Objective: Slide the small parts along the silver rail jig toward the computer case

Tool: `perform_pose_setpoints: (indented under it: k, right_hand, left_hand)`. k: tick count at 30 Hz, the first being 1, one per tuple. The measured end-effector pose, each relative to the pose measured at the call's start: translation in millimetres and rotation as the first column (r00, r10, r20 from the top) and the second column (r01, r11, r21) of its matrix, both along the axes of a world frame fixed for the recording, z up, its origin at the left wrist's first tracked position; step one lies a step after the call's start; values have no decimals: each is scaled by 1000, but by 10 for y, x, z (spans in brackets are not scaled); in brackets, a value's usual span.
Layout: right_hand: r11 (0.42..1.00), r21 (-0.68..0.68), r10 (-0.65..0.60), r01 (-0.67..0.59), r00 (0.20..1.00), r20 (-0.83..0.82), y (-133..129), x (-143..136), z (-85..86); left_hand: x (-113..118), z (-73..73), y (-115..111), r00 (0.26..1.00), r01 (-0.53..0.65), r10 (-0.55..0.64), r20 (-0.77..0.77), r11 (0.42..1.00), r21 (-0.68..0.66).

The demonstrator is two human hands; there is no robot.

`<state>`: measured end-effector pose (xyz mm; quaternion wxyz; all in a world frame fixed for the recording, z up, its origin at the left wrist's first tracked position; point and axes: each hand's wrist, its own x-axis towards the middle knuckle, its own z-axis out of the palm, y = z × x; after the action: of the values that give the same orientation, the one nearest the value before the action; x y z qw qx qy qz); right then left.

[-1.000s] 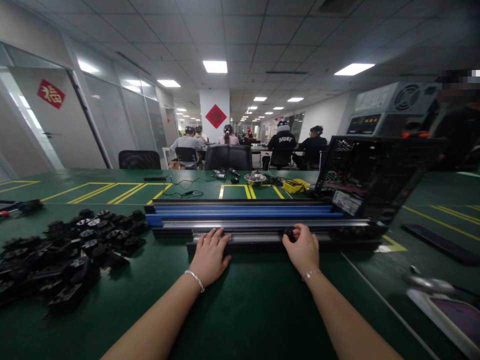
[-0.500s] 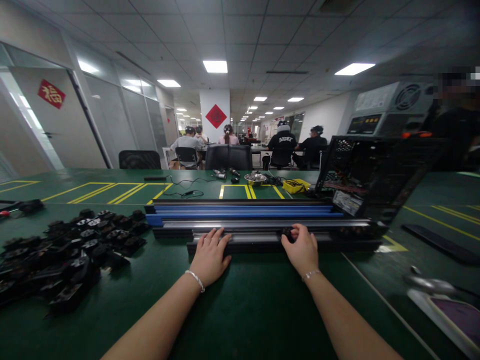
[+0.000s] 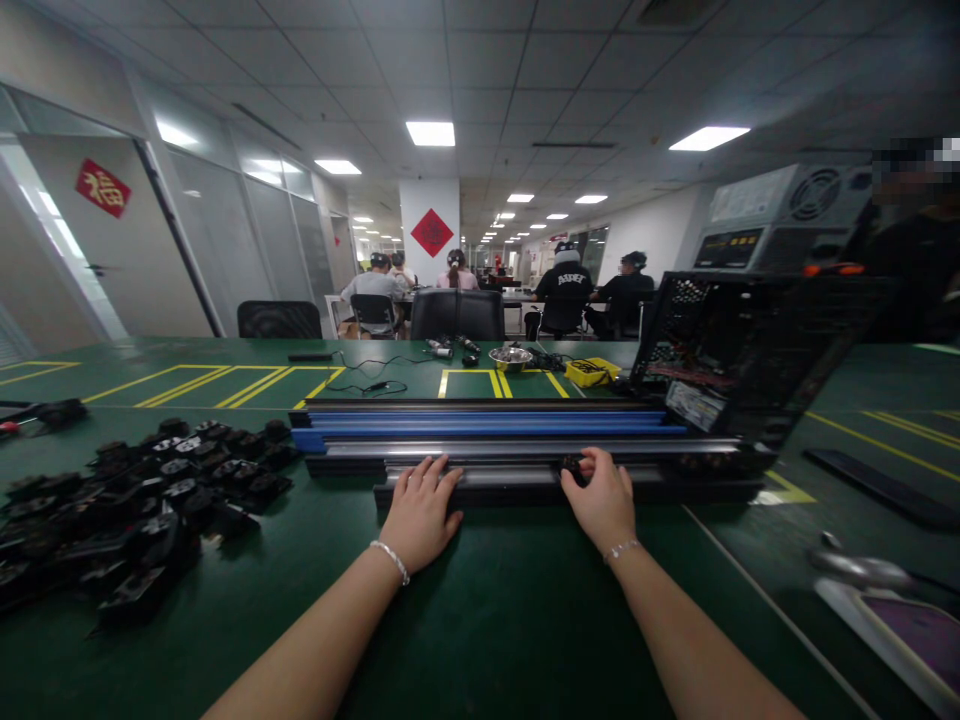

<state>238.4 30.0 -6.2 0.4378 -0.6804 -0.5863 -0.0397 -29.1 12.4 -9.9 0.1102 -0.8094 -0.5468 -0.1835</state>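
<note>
My left hand [image 3: 421, 510] rests with its fingers apart on the left end of the nearest dark rail [image 3: 510, 490]. Farther right on this rail, my right hand [image 3: 600, 500] has its thumb and fingers closed round a small black part [image 3: 572, 466]. Behind the nearest rail lie more long rails side by side, among them a blue rail [image 3: 487, 424]. More black parts [image 3: 705, 462] sit at the right end of the rails, too dark to tell apart.
A heap of black parts [image 3: 135, 500] covers the table's left side. An open computer case [image 3: 757, 350] stands behind right. A metal bowl [image 3: 511, 357], a yellow tray [image 3: 592, 372] and cables lie at the back. A phone [image 3: 900, 625] is at the right.
My right hand has shifted very slightly to the left along the rail with the black part. My left hand has stayed in place.
</note>
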Motion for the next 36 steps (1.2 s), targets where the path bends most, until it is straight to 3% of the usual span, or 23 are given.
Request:
perform_pose_setpoints:
  k: [36]
  right_hand:
    - [990, 29, 135, -136, 990, 26, -35, -70, 31]
  left_hand:
    - [1, 11, -8, 1000, 0, 0, -3, 1000, -1]
